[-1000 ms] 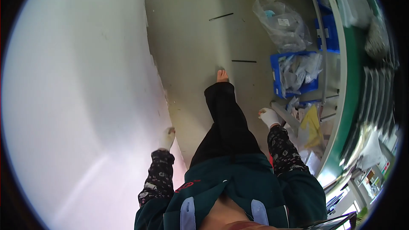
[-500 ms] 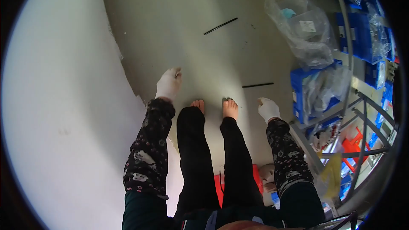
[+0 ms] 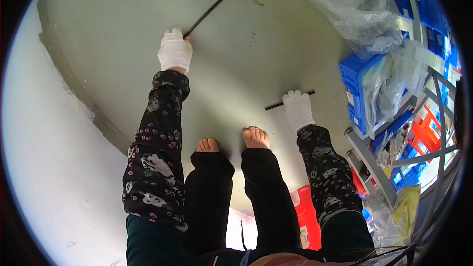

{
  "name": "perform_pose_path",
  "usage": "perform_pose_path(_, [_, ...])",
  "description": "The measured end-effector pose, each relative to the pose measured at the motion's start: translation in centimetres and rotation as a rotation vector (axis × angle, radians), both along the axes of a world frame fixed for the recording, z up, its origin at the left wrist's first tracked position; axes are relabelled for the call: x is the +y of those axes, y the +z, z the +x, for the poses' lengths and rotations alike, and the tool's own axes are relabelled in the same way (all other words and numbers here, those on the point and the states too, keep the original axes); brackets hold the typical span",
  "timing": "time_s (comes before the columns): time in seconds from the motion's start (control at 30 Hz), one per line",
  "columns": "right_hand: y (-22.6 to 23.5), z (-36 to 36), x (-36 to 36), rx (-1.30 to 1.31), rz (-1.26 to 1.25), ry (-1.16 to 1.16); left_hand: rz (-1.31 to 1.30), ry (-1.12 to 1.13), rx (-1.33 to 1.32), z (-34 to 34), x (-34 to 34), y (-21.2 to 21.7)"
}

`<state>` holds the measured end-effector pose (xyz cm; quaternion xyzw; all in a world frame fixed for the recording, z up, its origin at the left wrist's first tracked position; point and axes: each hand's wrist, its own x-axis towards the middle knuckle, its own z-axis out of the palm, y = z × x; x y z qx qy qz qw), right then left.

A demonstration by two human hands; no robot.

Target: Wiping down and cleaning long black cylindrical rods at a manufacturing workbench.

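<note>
I look straight down at a pale grey floor (image 3: 246, 44) with my bare feet (image 3: 231, 140) on it. My left hand (image 3: 174, 51), in a white glove, reaches far forward and closes on the near end of a long thin black rod (image 3: 207, 14) lying on the floor. My right hand (image 3: 298, 108), also gloved in white, lies over the middle of a shorter black rod (image 3: 276, 104) to the right of my feet. Its fingers rest on the rod. Both sleeves are dark with a small printed pattern.
A white wall (image 3: 44, 167) runs along the left, meeting the floor at a curved edge. On the right stand a metal rack (image 3: 389, 167) with blue bins (image 3: 359, 83), clear plastic bags (image 3: 354, 15) and red boxes (image 3: 428, 128). A red object (image 3: 308, 216) lies behind my right leg.
I have bent lower. My left hand moved forward to the long rod's end. My right hand moved forward from beside my foot onto the short rod.
</note>
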<state>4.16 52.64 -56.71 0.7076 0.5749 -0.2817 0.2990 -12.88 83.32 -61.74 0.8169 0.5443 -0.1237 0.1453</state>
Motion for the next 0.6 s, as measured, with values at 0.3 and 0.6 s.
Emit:
perform_pose_path(0.3, [7.1, -2.8, -7.1, 0.242, -0.113, -0.783, -0.894, 0.837, -0.601, -7.1, -11.9, 6.8])
perform_pose_path(0.6, [28.1, -8.4, -21.3, 0.233, -0.323, -1.123, -1.116, 0.953, -0.587, -21.5, -19.5, 33.7])
